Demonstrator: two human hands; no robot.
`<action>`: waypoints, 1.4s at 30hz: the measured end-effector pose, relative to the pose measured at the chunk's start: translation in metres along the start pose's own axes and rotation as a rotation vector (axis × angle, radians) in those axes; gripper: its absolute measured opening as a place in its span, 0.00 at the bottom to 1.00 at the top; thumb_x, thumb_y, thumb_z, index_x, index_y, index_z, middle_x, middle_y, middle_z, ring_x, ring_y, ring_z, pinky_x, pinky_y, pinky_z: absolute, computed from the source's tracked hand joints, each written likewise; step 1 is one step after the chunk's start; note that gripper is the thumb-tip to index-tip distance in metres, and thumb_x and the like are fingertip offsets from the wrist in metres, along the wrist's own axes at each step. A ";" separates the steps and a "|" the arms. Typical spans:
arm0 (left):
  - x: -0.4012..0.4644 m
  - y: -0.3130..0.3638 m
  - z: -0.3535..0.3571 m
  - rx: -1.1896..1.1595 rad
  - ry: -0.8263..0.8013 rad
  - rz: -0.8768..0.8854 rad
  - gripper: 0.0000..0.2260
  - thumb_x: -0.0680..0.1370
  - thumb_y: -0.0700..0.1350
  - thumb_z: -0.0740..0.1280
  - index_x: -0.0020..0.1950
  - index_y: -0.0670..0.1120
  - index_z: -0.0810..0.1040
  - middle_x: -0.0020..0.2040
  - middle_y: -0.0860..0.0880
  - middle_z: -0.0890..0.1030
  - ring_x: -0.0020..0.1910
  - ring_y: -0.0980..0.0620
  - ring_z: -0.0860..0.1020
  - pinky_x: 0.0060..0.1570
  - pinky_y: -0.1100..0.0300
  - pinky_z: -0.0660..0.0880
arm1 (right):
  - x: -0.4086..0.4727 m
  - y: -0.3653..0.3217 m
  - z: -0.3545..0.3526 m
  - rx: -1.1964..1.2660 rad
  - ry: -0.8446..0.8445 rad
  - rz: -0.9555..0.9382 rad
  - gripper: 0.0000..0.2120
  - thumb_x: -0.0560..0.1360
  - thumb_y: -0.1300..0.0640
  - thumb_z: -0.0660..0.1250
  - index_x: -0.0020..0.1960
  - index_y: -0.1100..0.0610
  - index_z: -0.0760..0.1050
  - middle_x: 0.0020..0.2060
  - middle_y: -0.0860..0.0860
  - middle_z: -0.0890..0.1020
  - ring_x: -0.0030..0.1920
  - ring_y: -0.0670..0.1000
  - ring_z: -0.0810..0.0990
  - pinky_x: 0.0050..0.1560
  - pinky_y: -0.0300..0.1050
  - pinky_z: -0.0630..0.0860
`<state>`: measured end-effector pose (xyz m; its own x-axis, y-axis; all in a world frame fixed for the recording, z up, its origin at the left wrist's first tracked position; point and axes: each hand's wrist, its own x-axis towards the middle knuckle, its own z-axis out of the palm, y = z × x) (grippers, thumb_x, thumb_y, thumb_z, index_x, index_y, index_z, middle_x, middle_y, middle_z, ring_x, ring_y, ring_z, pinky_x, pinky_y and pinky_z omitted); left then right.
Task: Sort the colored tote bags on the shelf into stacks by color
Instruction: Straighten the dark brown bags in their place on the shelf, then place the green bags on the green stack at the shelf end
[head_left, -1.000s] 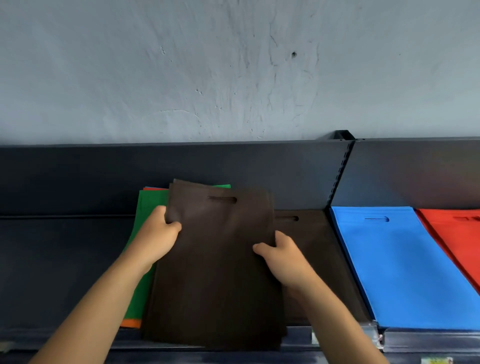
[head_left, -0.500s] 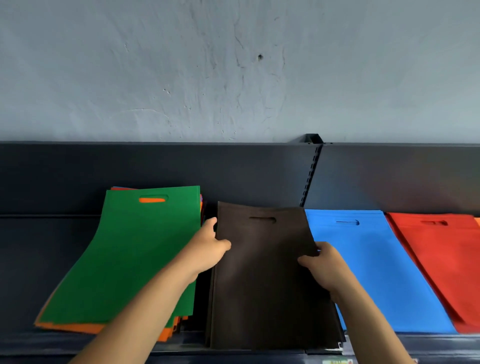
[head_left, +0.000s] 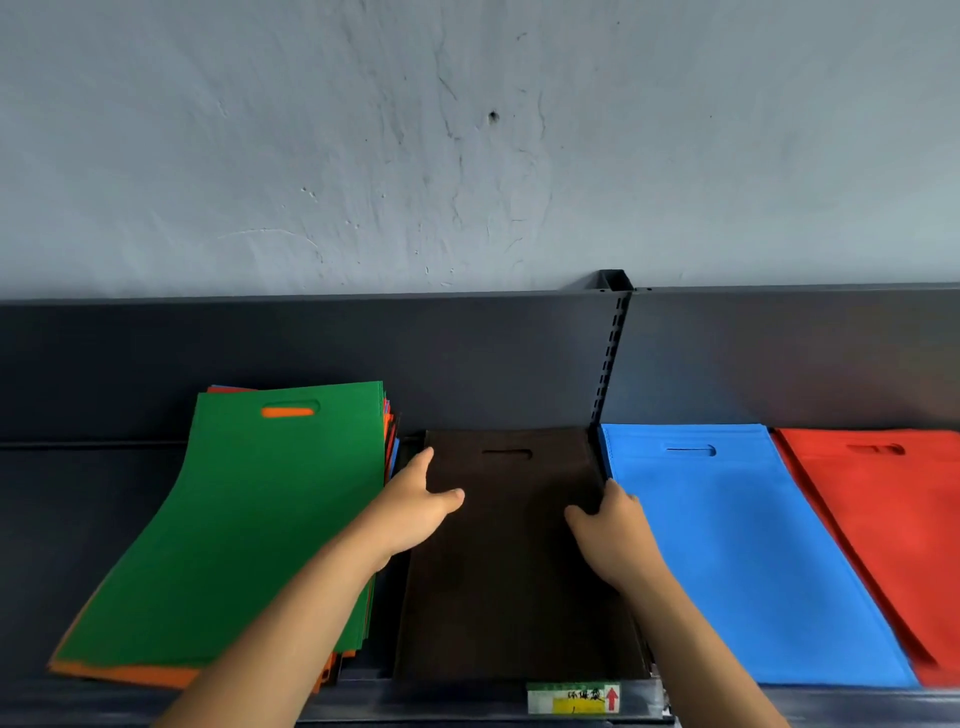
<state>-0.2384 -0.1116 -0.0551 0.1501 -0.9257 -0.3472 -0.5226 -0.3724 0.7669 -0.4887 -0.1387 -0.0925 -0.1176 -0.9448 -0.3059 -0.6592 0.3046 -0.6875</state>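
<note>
On the shelf (head_left: 104, 519), the brown stack (head_left: 511, 571) lay flat between a mixed pile topped by a green bag (head_left: 249, 525) and the blue stack (head_left: 727, 545), a red stack (head_left: 893, 519) beyond. Both hands flanked it, likely squaring its edges. The left hand (head_left: 415, 512) rested on its left edge, fingers loosely straight, grasping nothing. The right hand (head_left: 615, 530) curled over the right edge, pinching it. A price label (head_left: 574, 697) sat on the front rail. Nothing blocked the reach.

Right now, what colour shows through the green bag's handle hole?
Orange, seen in the head view through the green bag.
</note>
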 end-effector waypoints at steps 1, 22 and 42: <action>-0.001 -0.001 0.000 -0.015 0.013 0.037 0.35 0.82 0.50 0.68 0.84 0.56 0.54 0.83 0.51 0.60 0.81 0.51 0.60 0.79 0.49 0.61 | -0.002 -0.002 0.000 -0.025 0.017 -0.003 0.12 0.79 0.52 0.70 0.51 0.57 0.68 0.54 0.57 0.75 0.47 0.56 0.77 0.43 0.50 0.74; -0.081 -0.154 -0.190 0.711 0.254 -0.093 0.30 0.87 0.57 0.55 0.83 0.40 0.58 0.85 0.43 0.48 0.83 0.43 0.53 0.80 0.47 0.59 | -0.072 -0.124 0.153 0.253 -0.241 -0.165 0.30 0.78 0.38 0.72 0.71 0.58 0.74 0.62 0.51 0.82 0.60 0.51 0.81 0.56 0.44 0.75; -0.065 -0.180 -0.208 0.672 0.043 0.226 0.30 0.85 0.63 0.52 0.84 0.50 0.56 0.85 0.51 0.49 0.84 0.50 0.43 0.81 0.48 0.44 | -0.101 -0.127 0.156 0.581 -0.204 0.054 0.08 0.80 0.61 0.74 0.56 0.64 0.84 0.47 0.59 0.90 0.48 0.61 0.90 0.58 0.63 0.84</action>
<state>0.0205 0.0022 -0.0587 0.0028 -0.9823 -0.1872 -0.9474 -0.0625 0.3139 -0.2775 -0.0631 -0.0770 0.0430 -0.9016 -0.4304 -0.1375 0.4214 -0.8964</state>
